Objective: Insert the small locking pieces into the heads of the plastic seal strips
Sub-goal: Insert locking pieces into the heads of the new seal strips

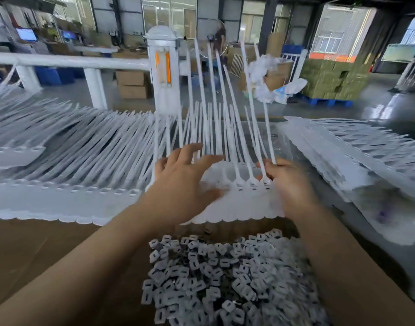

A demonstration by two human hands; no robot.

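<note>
A white sheet of joined seal strips (239,203) lies in front of me, its thin tails rising up and away. My left hand (180,184) rests on the sheet's left part with fingers spread and fairly straight. My right hand (286,182) grips the sheet's right edge by the strip heads (252,184), fingers curled around it. A heap of small grey locking pieces (225,278) lies on the brown cardboard (48,250) close to me, below both hands.
A long row of seal strips (67,165) covers the table's left. Another stack of strip sheets (357,156) lies at the right on clear plastic. A white post and rail (165,74) stand behind. A person stands far back among boxes.
</note>
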